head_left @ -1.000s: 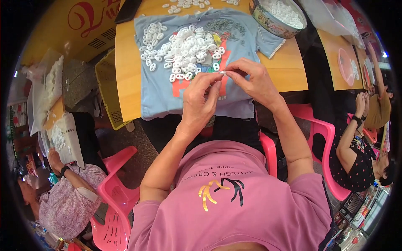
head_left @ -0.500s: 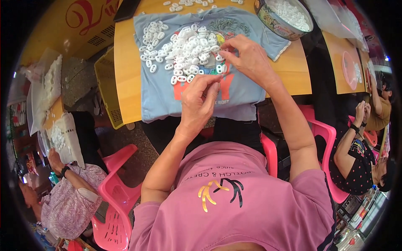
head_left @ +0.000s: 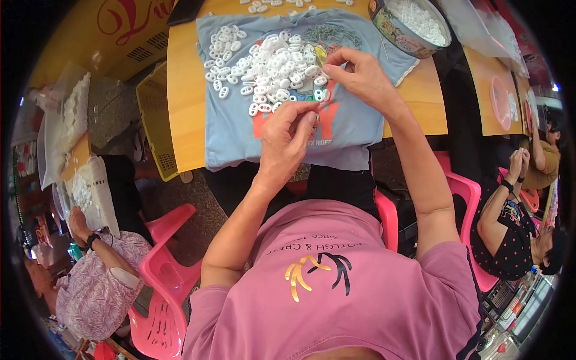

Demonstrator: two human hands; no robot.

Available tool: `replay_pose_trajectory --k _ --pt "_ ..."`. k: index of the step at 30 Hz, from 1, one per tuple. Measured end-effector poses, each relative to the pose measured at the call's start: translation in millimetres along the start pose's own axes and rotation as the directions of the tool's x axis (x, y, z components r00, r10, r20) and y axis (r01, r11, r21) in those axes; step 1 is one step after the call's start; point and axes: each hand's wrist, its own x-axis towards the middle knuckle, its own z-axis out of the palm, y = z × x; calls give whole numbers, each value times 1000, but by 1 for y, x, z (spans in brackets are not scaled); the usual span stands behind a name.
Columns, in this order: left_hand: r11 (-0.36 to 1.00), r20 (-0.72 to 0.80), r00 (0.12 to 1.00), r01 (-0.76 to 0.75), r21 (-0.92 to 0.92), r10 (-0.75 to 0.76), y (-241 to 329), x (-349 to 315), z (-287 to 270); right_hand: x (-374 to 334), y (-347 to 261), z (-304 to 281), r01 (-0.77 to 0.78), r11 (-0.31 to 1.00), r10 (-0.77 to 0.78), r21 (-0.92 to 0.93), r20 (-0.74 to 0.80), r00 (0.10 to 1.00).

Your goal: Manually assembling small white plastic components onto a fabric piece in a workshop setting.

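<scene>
On the spread blue T-shirt point(head_left: 231, 141) lies a heap of small white oval plastic pieces point(head_left: 279, 66), each with two holes. Just below the heap is my left hand point(head_left: 288, 135), its thumb and forefinger pinched together; whatever is between them is too small to make out. My right hand point(head_left: 363, 84) hovers at the heap's right edge, thumb and forefinger drawn close, and any tiny item in them cannot be told. Beyond it, a bunch of thin dark metal pieces point(head_left: 333, 37) rests on the shirt.
A round patterned tin point(head_left: 414, 48) filled with white pieces stands at the far right of the wooden table point(head_left: 186, 114). Left of the table is a yellow crate point(head_left: 159, 129). Co-workers sit on both sides, near pink chairs point(head_left: 162, 279).
My right hand has shifted slightly right, and its thumb and forefinger have come closer together. My left hand keeps its pinch near the same spot. The whole view has shifted slightly.
</scene>
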Motion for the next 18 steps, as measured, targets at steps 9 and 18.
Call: replay_pose_trajectory --k 9,18 --pt "998 -4 1000 15 -57 -15 -2 1 2 -7 -4 10 217 907 -267 -361 -95 959" --pt "999 -9 1000 -20 -27 20 -3 1 1 -12 -24 19 184 796 -255 -577 -43 966"
